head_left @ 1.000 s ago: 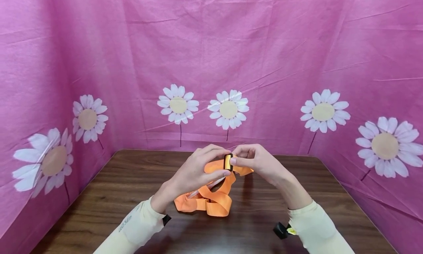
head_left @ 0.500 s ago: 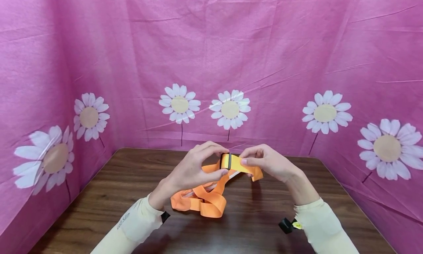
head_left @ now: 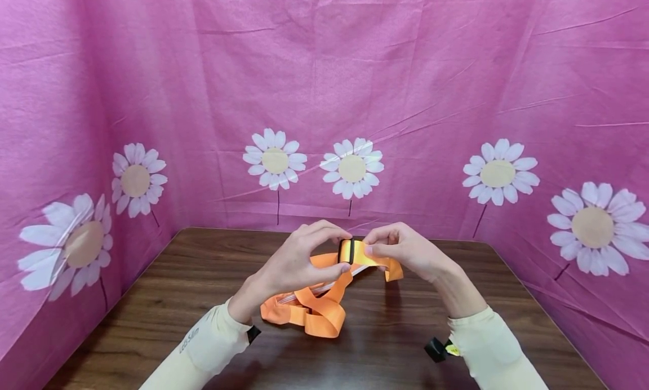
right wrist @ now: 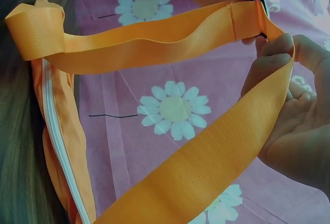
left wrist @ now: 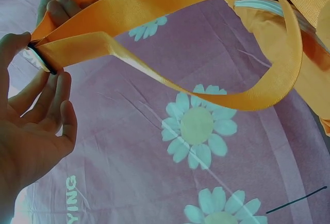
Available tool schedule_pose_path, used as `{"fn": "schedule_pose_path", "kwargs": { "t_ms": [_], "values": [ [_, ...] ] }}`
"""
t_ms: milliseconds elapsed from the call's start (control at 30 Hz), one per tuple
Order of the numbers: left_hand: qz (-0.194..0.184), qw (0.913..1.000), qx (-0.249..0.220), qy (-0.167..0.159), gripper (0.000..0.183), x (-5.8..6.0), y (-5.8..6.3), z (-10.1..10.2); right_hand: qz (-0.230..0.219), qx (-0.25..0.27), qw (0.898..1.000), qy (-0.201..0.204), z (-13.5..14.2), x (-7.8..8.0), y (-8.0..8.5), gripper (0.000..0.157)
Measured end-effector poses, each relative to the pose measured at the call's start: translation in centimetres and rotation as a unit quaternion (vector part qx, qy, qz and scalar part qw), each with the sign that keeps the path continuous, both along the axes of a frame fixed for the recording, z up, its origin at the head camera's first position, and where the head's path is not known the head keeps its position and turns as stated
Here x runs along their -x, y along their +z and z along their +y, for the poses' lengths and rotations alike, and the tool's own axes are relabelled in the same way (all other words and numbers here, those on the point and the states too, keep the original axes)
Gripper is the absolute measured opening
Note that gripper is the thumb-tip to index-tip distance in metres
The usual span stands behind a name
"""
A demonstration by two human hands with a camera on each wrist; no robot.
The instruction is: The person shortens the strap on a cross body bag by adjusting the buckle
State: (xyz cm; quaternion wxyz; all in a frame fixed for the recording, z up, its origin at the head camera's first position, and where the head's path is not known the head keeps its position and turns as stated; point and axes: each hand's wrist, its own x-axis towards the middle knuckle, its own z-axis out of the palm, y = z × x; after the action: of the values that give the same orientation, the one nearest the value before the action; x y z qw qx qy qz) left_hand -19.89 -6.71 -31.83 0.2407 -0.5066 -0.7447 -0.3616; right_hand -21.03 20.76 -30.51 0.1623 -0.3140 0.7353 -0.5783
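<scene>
My left hand [head_left: 296, 257] pinches a black strap slider buckle [head_left: 352, 251] between thumb and fingertips, above the table. Orange webbing strap [head_left: 360, 254] is threaded through the buckle. Just right of it, my right hand [head_left: 413, 253] pinches the strap between thumb and fingers, and a short length hangs below that hand. In the left wrist view the strap [left wrist: 154, 0] runs from the buckle in a wide loop. Its other end joins an orange fabric bag [right wrist: 77, 136] with a pale zipper [right wrist: 54, 113], seen in the right wrist view. My fingers partly hide the buckle.
The bag and loose strap coils [head_left: 324, 319] lie on a dark wood-grain table [head_left: 203, 266]. A pink cloth [head_left: 405, 85] printed with white daisies hangs behind the table and along both sides.
My right hand has moved from the buckle to the right, drawing strap out through it, then slightly back left. The buckle has turned a little in my left hand. The coils have shifted left.
</scene>
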Motion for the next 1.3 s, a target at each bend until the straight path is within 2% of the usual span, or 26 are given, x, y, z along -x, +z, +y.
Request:
{"fn": "schedule_pose_path", "kwargs": {
  "t_ms": [400,600,900,1100,1300],
  "values": [
    [0.007,0.9999,0.012,-0.001,0.047,-0.1,0.1,0.3,-0.022,-0.011,1.000,-0.011,-0.8,-0.5,0.1,0.021],
    [0.012,0.9996,0.024,0.003,0.046,-0.1,0.0,0.4,-0.001,-0.008,1.000,0.010,-1.0,-0.5,0.1,0.020],
    [0.010,0.9995,0.021,0.020,0.045,0.1,0.4,-0.3,0.015,-0.039,0.999,-0.030,0.5,0.0,0.5,0.020],
    [0.002,0.9993,0.017,0.032,0.044,0.2,0.4,-0.6,0.030,-0.055,0.998,-0.033,1.4,0.6,0.3,0.019],
    [-0.018,0.9994,0.016,0.024,0.044,0.3,0.0,-0.6,0.023,-0.041,0.998,-0.028,1.3,0.7,0.1,0.019]
  ]
}}
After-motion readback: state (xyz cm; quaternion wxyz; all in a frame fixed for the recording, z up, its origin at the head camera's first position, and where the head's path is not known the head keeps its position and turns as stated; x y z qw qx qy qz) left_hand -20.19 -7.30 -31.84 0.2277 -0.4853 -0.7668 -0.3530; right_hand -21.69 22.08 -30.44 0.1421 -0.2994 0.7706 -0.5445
